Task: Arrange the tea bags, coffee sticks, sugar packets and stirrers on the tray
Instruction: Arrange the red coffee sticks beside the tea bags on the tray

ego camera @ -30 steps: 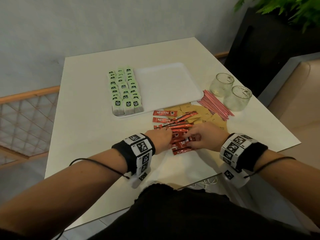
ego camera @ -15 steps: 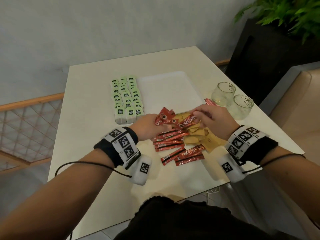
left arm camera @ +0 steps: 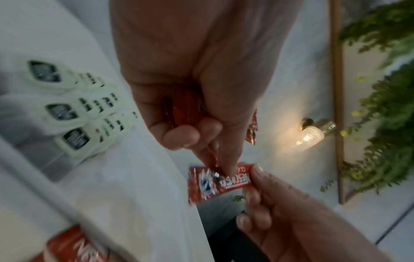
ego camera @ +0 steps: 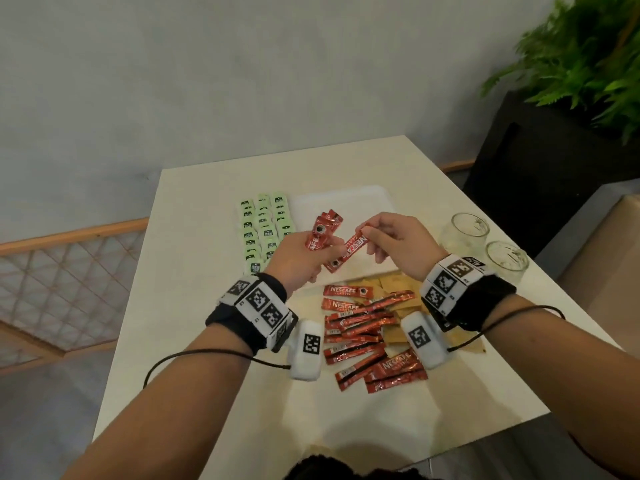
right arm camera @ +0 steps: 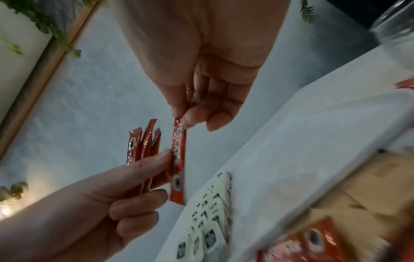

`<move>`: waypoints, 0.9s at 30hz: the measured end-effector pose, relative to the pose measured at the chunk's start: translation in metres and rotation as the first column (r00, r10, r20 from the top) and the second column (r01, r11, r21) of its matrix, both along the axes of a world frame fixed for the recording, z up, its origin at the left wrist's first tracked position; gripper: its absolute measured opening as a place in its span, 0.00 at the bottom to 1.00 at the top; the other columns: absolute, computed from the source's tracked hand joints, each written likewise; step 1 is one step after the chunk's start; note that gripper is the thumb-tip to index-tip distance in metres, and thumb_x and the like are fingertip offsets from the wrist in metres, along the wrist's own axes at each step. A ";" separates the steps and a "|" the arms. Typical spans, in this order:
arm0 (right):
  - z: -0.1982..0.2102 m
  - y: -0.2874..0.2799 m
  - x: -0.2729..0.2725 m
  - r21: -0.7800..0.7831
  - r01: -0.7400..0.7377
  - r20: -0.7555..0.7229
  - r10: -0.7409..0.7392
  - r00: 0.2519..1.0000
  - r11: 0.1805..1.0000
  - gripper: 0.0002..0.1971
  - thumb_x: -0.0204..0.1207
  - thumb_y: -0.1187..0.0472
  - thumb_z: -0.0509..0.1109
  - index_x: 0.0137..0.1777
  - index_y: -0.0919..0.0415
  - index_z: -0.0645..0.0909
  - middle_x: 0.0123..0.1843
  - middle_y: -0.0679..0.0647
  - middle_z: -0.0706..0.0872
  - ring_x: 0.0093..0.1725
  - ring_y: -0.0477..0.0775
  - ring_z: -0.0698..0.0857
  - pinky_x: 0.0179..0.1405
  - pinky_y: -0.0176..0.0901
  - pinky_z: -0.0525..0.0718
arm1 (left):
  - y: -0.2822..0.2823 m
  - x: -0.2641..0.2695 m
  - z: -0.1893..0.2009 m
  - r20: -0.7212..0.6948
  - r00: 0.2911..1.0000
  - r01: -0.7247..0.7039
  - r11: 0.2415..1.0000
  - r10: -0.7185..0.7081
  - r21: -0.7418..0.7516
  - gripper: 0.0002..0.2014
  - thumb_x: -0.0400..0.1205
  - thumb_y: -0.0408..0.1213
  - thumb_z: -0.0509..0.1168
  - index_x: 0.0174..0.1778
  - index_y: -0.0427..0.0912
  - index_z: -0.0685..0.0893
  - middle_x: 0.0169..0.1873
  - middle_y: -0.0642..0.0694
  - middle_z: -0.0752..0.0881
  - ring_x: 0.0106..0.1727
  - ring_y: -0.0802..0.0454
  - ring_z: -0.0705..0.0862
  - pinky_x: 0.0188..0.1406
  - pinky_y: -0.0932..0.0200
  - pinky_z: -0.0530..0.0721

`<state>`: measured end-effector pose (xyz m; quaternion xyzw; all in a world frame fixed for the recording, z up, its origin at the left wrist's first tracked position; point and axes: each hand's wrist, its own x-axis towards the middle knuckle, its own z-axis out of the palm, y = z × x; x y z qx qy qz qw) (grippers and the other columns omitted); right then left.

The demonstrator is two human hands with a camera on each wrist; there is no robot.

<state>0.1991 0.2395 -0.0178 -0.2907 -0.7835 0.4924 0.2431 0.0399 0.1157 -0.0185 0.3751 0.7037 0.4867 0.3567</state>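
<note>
Your counter (ego camera: 194,306) carries the white tray (ego camera: 346,206), the landmark here. Green tea bags (ego camera: 263,226) fill the tray's left side in rows. Loose coffee sticks (ego camera: 360,327) and brown sugar packets (ego camera: 391,285) lie on the counter just in front of the tray. Above the tray, your left hand (ego camera: 298,261) has its grip closed around a bundle of sticks (ego camera: 320,233); your right hand (ego camera: 394,240) pinches a single stick (ego camera: 355,245) by one end, touching the left fingers.

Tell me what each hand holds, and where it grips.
Left hand grips a bunch of coffee sticks around their middle. Right hand pinches one coffee stick by its top end.
</note>
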 end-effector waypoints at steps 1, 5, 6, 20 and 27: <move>0.005 0.003 -0.007 0.034 -0.003 -0.003 0.003 1.000 0.999 0.05 0.82 0.59 0.68 0.48 0.57 0.85 0.31 0.51 0.86 0.28 0.49 0.82 0.35 0.44 0.82 | 0.003 -0.003 0.004 -0.079 0.996 0.031 0.999 -0.032 -0.020 0.08 0.77 0.42 0.76 0.48 0.44 0.90 0.30 0.48 0.86 0.23 0.55 0.73 0.24 0.63 0.75; 0.022 0.008 -0.036 0.078 -0.018 -0.058 0.023 0.998 0.997 0.04 0.80 0.62 0.70 0.46 0.56 0.86 0.33 0.54 0.84 0.28 0.43 0.80 0.32 0.36 0.82 | 0.014 -0.013 0.010 -0.120 0.993 -0.014 1.000 0.013 -0.008 0.06 0.76 0.42 0.76 0.42 0.44 0.90 0.23 0.54 0.81 0.22 0.54 0.74 0.24 0.62 0.75; 0.023 0.009 -0.043 0.093 -0.017 -0.057 0.022 0.998 0.996 0.03 0.80 0.60 0.71 0.47 0.55 0.86 0.36 0.55 0.85 0.31 0.44 0.80 0.35 0.37 0.82 | 0.016 -0.015 0.010 -0.094 0.995 -0.044 0.999 0.045 0.013 0.06 0.77 0.42 0.75 0.42 0.43 0.90 0.24 0.52 0.81 0.22 0.54 0.74 0.23 0.61 0.75; 0.036 0.050 -0.093 0.148 -0.285 0.273 0.238 0.932 0.947 0.08 0.86 0.57 0.60 0.49 0.56 0.79 0.33 0.48 0.87 0.34 0.45 0.87 0.40 0.43 0.83 | 0.045 -0.052 0.025 -0.026 0.972 -0.227 0.958 0.235 0.173 0.12 0.78 0.44 0.75 0.44 0.37 0.89 0.31 0.47 0.87 0.20 0.55 0.74 0.19 0.63 0.73; 0.038 0.087 -0.119 0.065 -0.200 0.281 0.175 0.944 0.978 0.13 0.78 0.49 0.72 0.37 0.58 0.83 0.27 0.47 0.83 0.23 0.47 0.76 0.29 0.37 0.78 | 0.064 -0.075 0.018 0.241 0.929 -0.313 0.944 0.281 0.106 0.07 0.81 0.38 0.72 0.52 0.40 0.89 0.32 0.47 0.89 0.21 0.55 0.72 0.22 0.61 0.74</move>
